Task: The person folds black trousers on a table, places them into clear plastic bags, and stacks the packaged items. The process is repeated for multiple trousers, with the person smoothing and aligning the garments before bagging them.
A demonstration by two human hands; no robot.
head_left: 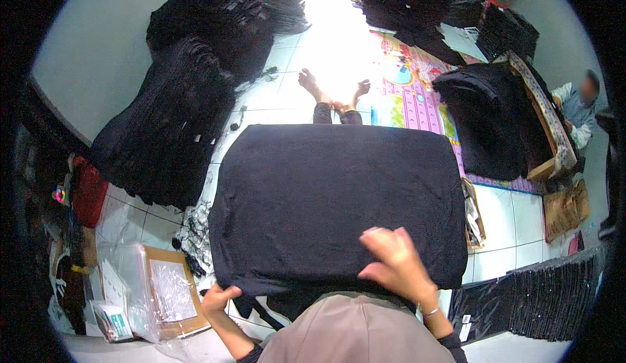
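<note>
Looks like the black cloth (332, 193) is mostly flat over the hidden tabletop, with just the rumpled near-left corner left to sort, where the left hand's (220, 300) grip pinches the edge while the right hand's (398, 260) sits spread nearer the near-right corner.

Just L of grip: brown cardboard panel (169, 255) w/ white sheet (173, 291), clear plastic (135, 281) beside. Further L & ahead: red bag (90, 190). Well ahead, bit L of grip: big blk fabric pile (169, 115). Far R & ahead: pink patterned mat (420, 105), blk cloth heap (486, 125), co-worker (575, 107). Far R of grip: brown paper bag (565, 212); approx level w/ grip, blk stack (554, 298).
</note>
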